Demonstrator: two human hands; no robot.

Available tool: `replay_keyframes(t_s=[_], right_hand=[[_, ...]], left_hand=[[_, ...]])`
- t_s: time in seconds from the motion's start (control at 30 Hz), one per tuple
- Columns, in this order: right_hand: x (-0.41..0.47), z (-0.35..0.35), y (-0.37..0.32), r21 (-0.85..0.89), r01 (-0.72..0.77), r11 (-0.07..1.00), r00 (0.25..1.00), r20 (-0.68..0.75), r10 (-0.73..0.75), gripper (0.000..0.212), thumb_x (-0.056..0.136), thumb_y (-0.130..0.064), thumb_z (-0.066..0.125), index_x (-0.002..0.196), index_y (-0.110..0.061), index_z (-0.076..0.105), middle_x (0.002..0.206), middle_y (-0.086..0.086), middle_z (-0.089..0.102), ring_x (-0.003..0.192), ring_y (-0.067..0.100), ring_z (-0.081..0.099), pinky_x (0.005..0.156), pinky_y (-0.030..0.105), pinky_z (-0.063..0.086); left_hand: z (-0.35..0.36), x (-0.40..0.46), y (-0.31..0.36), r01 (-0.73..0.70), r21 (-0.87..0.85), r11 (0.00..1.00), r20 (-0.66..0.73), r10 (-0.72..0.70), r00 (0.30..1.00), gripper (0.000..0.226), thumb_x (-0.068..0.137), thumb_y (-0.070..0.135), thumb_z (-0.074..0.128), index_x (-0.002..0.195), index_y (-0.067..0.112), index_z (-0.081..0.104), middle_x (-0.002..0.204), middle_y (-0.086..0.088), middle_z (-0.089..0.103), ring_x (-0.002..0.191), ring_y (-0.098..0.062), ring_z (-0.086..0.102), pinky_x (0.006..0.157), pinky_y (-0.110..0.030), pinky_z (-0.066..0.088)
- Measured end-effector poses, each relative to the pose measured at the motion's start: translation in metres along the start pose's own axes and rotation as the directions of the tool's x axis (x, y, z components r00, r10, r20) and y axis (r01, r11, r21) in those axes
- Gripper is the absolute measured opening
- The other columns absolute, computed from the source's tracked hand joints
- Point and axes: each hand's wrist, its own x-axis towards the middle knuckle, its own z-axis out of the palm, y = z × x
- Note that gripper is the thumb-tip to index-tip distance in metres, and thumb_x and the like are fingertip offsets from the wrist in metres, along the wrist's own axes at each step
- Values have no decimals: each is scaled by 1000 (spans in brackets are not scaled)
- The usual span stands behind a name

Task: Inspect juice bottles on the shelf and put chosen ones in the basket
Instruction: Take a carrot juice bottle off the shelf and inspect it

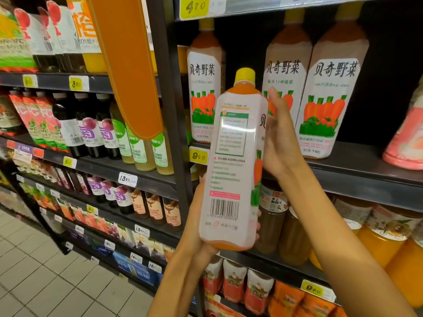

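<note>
I hold a tall carrot juice bottle point(231, 161) with a yellow cap and white label upright in front of the shelf, its back label and barcode turned toward me. My left hand point(196, 227) cups the bottle's base from below and the left side. My right hand point(280, 138) grips its upper right side, fingers wrapped behind. Three matching carrot juice bottles point(332, 92) stand on the shelf point(366, 177) behind it. No basket is in view.
An orange hanging sign point(128, 65) dangles at the upper left beside a black shelf upright point(171, 115). Dark purple-labelled bottles point(91, 131) and pale green-labelled ones fill the left shelves. Orange jars point(384, 239) and pouches sit below. Tiled floor point(45, 271) lies at the lower left.
</note>
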Motion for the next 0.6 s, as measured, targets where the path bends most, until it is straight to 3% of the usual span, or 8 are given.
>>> replay_keyframes(t_s=[0.07, 0.13, 0.2, 0.3, 0.33, 0.43, 0.53, 0.6], right_hand=[[-1, 0, 6, 78, -25, 997, 999, -33, 28, 42, 94, -48, 42, 80, -23, 73, 83, -1, 68, 84, 15, 65, 78, 32, 52], [-1, 1, 10, 87, -53, 995, 995, -80, 60, 36, 89, -50, 49, 76, -24, 70, 78, -1, 65, 79, 15, 63, 79, 34, 51], [-2, -2, 11, 33, -73, 997, 989, -130, 77, 32, 83, -53, 54, 73, -27, 69, 72, -3, 64, 72, 12, 63, 76, 32, 50], [-5, -7, 8, 1, -67, 998, 988, -139, 67, 25, 76, -50, 59, 72, -29, 72, 70, -4, 66, 66, 11, 64, 68, 27, 53], [-7, -8, 7, -2, -78, 997, 987, -140, 77, 23, 75, -47, 61, 73, -28, 73, 70, -3, 68, 66, 12, 65, 67, 27, 55], [-9, -9, 8, -22, -107, 994, 982, -159, 102, 16, 72, -38, 67, 71, -23, 72, 69, 0, 70, 62, 14, 67, 62, 26, 57], [-10, -7, 8, -63, -148, 987, 975, -177, 135, 18, 70, -37, 70, 77, -21, 66, 70, 1, 69, 64, 16, 68, 65, 27, 58], [-10, -8, 6, -94, -155, 983, 979, -149, 140, 20, 70, -39, 70, 80, -21, 67, 73, 1, 70, 69, 16, 69, 68, 29, 58]], left_hand=[[1, -4, -5, 44, -49, 998, 129, -37, 991, 63, 84, 55, 53, 115, 1, 63, 101, -25, 65, 81, -35, 66, 71, -42, 55], [-1, -6, -12, 89, -114, 989, 262, -56, 963, 65, 96, 53, 26, 117, 6, 65, 112, -18, 67, 99, -31, 66, 87, -41, 52], [-4, -8, -15, 89, -173, 981, 258, -42, 965, 73, 97, 50, 6, 124, 9, 62, 124, -12, 64, 115, -26, 60, 99, -38, 45], [-8, -6, -9, 53, 8, 999, 85, -54, 995, 51, 96, 53, 30, 97, 31, 76, 97, 0, 75, 91, -14, 70, 77, -29, 56], [-8, -6, -4, 1, 71, 997, 39, -3, 999, 43, 90, 56, 40, 99, 33, 75, 99, 0, 75, 92, -14, 70, 76, -28, 57], [-9, -3, 3, -33, 186, 982, 22, 29, 999, 62, 78, 70, 43, 124, 33, 61, 122, -1, 66, 113, -18, 62, 83, -31, 56], [1, -2, -3, -44, 168, 985, 24, 40, 999, 41, 74, 65, 53, 105, 44, 70, 112, 4, 71, 105, -14, 66, 73, -26, 57], [5, 0, -7, -52, 152, 987, -8, 54, 999, 46, 69, 68, 55, 105, 44, 70, 112, 4, 71, 104, -15, 67, 72, -27, 57]])
